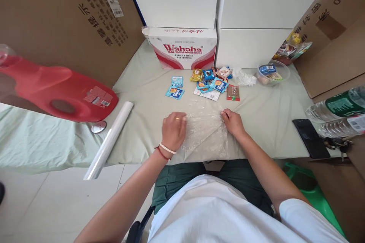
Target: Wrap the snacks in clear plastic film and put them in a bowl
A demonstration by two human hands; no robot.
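Observation:
A sheet of clear, wrinkled plastic film (207,133) lies on the cloth in front of me. My left hand (174,129), with a ring and two bracelets, is closed on its left edge. At the upper right corner, my right hand (232,120) pinches the film between thumb and fingers. Just beyond it lies a pile of small snack packets (219,85), with blue packets (175,92) to the left and a brown-red packet (233,93) to the right. A roll of clear film (110,140) rests at the left, over the table edge.
A big red bottle (68,91) lies at the left beside a cardboard box (65,19). Behind stands a Wahaha carton (185,49). At the right are a round plastic tub (273,73), crumpled plastic (244,77), water bottles (342,104), a phone (310,138) and keys (339,143).

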